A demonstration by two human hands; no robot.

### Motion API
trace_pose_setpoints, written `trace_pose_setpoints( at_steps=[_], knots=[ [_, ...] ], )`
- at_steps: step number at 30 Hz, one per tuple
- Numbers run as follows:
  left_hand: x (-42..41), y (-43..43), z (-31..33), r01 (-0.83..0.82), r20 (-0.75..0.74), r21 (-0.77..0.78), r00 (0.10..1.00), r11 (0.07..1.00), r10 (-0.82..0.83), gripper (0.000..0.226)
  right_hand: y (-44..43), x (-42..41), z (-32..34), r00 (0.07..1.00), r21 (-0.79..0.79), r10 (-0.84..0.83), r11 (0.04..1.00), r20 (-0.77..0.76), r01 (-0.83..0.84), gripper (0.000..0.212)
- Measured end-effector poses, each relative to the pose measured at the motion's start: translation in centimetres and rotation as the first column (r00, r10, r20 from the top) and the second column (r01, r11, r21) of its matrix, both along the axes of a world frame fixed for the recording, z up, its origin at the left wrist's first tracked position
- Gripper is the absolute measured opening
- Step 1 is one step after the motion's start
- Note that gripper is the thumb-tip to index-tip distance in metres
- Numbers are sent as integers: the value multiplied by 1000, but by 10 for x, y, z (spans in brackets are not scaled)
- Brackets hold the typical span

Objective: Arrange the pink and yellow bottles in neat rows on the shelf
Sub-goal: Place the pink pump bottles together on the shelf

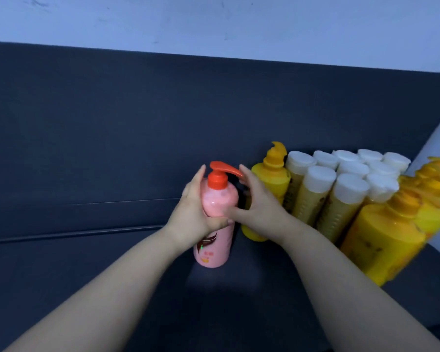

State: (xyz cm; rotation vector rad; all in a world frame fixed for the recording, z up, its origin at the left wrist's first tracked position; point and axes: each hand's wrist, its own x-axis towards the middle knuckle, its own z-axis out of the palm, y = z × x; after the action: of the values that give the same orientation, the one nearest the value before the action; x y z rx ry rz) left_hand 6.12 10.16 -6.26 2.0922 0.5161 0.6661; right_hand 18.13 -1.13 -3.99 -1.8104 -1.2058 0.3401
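Head view: left hand (192, 212) and right hand (258, 212) are both clasping the pink bottle (215, 252) at its shoulder, thumbs wrapping its front. It is standing upright on the dark shelf (87, 148), just left of a yellow pump bottle (274, 179). White-capped bottles (351, 189) and more yellow bottles (384, 240) are crowding rightward. Yellows look grouped; the pink row is only beginning.

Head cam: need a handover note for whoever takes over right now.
Hands: left hand and right hand both grip the pink bottle, upright over the dark shelf; cannot tell if its base is set down.
Done: the lone yellow pump bottle, the white-capped bottles and the blurred yellow bottles stand grouped at the right.
Left: probably seat the pink bottle beside the lone yellow pump bottle, release, then line up the rows.
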Motion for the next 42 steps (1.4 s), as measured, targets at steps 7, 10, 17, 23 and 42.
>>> trace_pose_setpoints(
  at_steps=[7, 10, 17, 23, 42],
  knots=[
    [-3, -16, -6, -19, -18, 58, 1000, 998, 20, 104, 0, -22, -22, 983, 54, -24, 998, -184, 35, 98],
    [-4, -18, -7, 3, -10, 27, 1000, 1000, -3, 95, -2, -25, -24, 980, 72, -61, 995, -188, 75, 99],
    [-3, -25, -14, -14, 48, -1, 999, 1000, 14, 90, -9, -27, -30, 977, 89, -105, 988, -183, 123, 72],
    [-13, -39, -17, -87, 33, 34, 996, 996, 86, 96, -18, -36, -32, 970, 98, -62, 991, -235, 87, 67],
    [-357, -6, 50, -238, 57, 257, 971, 937, 231, 99, 25, -362, 15, 925, 258, 167, 963, -342, -78, 76]
  ],
)
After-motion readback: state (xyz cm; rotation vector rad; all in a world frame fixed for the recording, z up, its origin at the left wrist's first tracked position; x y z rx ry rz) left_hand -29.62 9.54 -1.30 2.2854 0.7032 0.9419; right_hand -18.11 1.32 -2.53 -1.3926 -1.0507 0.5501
